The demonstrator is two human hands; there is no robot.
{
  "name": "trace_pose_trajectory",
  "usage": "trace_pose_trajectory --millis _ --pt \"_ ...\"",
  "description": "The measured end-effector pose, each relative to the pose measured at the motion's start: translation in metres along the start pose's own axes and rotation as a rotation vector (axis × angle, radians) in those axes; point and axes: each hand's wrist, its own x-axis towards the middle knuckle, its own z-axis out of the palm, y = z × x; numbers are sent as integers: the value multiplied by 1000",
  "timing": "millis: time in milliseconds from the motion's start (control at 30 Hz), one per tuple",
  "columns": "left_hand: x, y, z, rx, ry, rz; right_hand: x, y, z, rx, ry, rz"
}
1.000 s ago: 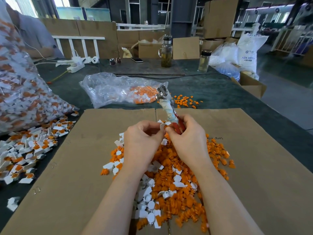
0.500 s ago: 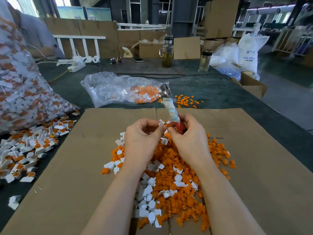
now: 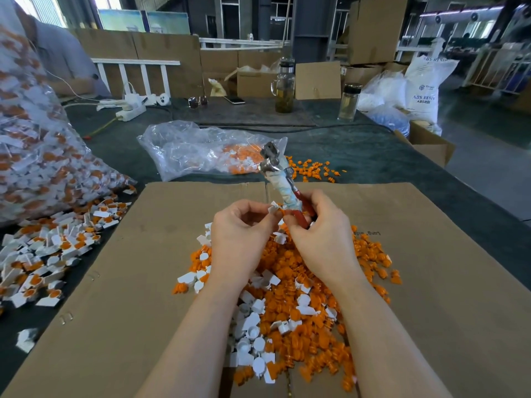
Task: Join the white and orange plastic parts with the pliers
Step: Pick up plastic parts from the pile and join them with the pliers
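A workshop hall with stacked cartons and white sacks lies behind a dark green surface (image 3: 359, 156), on which a flattened sheet of cardboard (image 3: 143, 254) serves as the work mat, probably so loose pieces stay gathered and slide easily.

Just above the heap, the left hand (image 3: 241, 239) pinches a small white part (image 3: 274, 208) between thumb and fingertips, raised to meet the right hand (image 3: 321, 239). The right hand is curled round the red handles of the pliers (image 3: 283, 179), whose metal head points up and away; held this way, the tool stays ready while its fingertips help seat the piece. Whether an orange part is already in the white one cannot be told, as the fingers hide it.

Below both wrists spreads the pile of loose orange and white parts (image 3: 290, 297), kept within easy reach. To the left, a spread of joined pieces (image 3: 48, 248) spills beside a big filled bag (image 3: 37, 156), seemingly the finished stock. Beyond the cardboard lies a clear bag (image 3: 201, 150) with more orange pieces, and a few scattered orange bits (image 3: 313, 169) near it.
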Motion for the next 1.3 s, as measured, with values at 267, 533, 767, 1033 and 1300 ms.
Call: trace_pose_trajectory --millis 267,533,767,1033,1300 --pt "3 4 -6 -383 23 -120 3 6 -18 123 -190 139" --pt "6 4 -14 -436 36 -73 2 3 -30 -73 -472 131" --pt "7 4 -17 -433 38 -56 1 2 -33 -94 -534 128" --pt "6 4 -12 -273 62 -60 1 5 -17 -89 -307 64" --pt "-2 2 2 42 21 39 2 1 -3 -29 -91 15"
